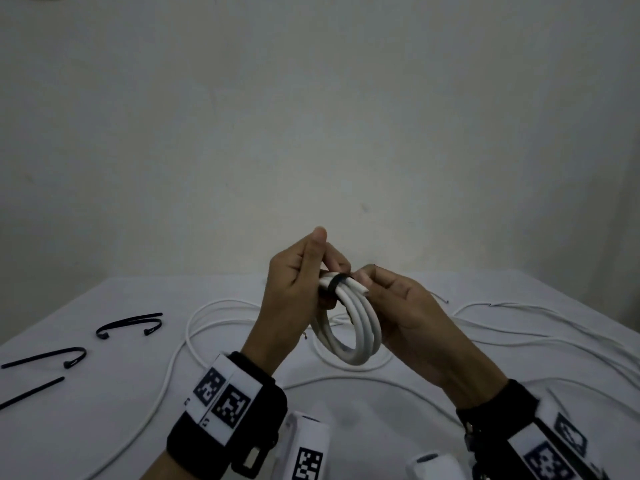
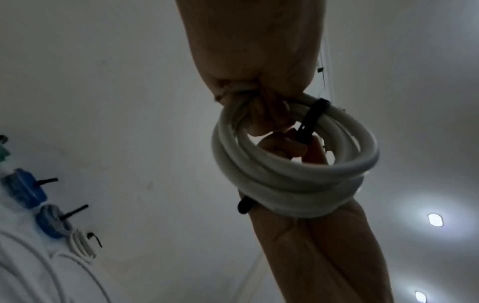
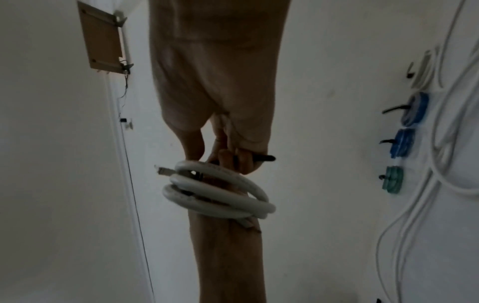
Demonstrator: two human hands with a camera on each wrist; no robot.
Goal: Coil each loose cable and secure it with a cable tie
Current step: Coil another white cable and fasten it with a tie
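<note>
Now the white cable coil [image 1: 348,327] is held up above the tabletop [image 1: 104,427], between both hands; the left hand [image 1: 294,292] grips its top with curled fingers, and the right hand [image 1: 398,299] pinches the black cable tie [image 1: 339,284] that loops the strands (its tail pokes out past the fingers). The step looks like cinching; next, a steady pull on the tail until snug; other loose cables [image 1: 207,317] and spare ties [image 1: 130,323] lie on the tabletop.
</note>
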